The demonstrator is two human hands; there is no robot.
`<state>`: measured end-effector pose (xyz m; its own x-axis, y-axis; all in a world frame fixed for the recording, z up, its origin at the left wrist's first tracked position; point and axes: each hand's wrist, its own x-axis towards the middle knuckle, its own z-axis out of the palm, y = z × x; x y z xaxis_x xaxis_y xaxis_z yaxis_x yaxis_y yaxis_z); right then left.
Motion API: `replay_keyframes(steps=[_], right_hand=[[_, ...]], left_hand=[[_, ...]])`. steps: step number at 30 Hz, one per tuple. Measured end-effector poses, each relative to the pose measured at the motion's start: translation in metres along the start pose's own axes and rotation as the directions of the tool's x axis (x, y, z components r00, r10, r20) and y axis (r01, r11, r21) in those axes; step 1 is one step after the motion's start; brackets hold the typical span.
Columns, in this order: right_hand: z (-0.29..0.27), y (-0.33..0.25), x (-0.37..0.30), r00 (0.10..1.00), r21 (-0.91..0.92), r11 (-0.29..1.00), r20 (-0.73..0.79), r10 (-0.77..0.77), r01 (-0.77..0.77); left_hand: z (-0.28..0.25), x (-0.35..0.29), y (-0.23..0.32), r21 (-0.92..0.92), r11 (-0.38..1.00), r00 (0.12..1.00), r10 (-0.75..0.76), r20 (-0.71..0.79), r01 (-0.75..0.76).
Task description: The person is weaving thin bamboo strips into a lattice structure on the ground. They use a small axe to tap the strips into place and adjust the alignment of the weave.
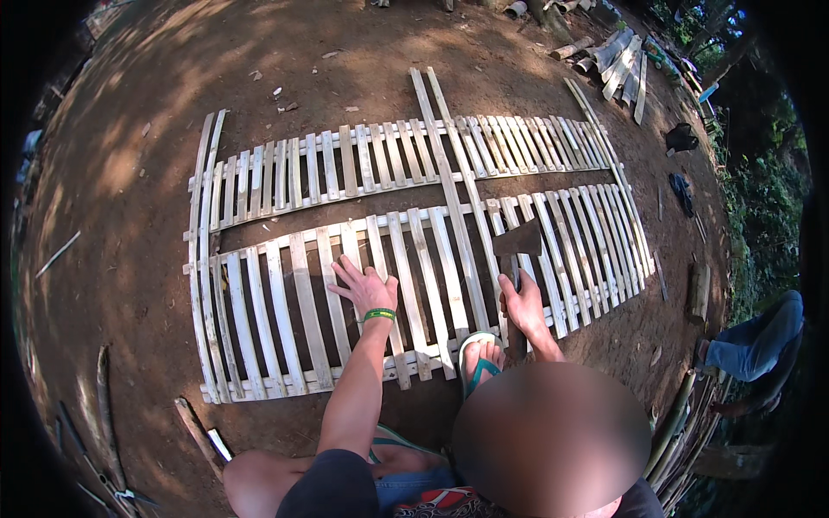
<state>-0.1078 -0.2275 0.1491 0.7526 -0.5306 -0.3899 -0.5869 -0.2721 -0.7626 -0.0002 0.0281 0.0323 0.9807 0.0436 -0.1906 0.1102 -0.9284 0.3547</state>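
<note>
A wide panel of pale wooden slats (302, 289), fixed across long rails, lies on the ground before me. My left hand (367, 290) rests on the slats of its near row, left of the middle, fingers spread; a green band circles that wrist. Right of the panel's middle uprights, my right hand (521, 304) is closed round the handle of a hatchet (518, 241). Its dark, flared head sits just above my fist, over the near row. My sandalled foot (480, 360) stands at the panel's near edge, beside the middle uprights.
Another person in blue jeans (758, 338) is at the right edge. Cut boards (623, 69) lie piled at the far right. Long poles (678, 423) lie at the near right, and thin sticks (105, 410) at the near left. A short log (699, 292) lies right of the panel.
</note>
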Motion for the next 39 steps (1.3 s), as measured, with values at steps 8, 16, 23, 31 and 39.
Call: replay_keyframes(steps=[8, 16, 23, 31, 39], right_hand=[[-0.006, -0.012, 0.033, 0.992, -0.025, 1.000, 0.123, 0.021, -0.018], [0.029, -0.038, 0.087, 0.961, -0.077, 0.997, 0.276, -0.003, 0.025], [0.055, -0.088, 0.155, 0.944, -0.159, 0.985, 0.329, -0.017, 0.074], [0.060, -0.057, 0.154, 0.867, -0.468, 0.800, 0.483, -0.124, 0.375], [0.056, -0.133, 0.164, 0.930, -0.166, 0.953, 0.312, -0.194, 0.254]], left_hand=[[0.025, -0.005, -0.013, 0.034, 0.999, 0.993, 0.022, -0.117, -0.019], [0.031, -0.009, -0.008, -0.033, 0.999, 0.978, 0.016, -0.207, -0.023], [0.032, -0.008, -0.005, 0.058, 0.995, 0.996, -0.073, -0.054, 0.076], [0.031, -0.005, -0.005, 0.061, 0.996, 0.997, -0.068, -0.035, 0.070], [0.027, -0.001, -0.002, 0.078, 0.992, 0.995, -0.097, 0.000, 0.097]])
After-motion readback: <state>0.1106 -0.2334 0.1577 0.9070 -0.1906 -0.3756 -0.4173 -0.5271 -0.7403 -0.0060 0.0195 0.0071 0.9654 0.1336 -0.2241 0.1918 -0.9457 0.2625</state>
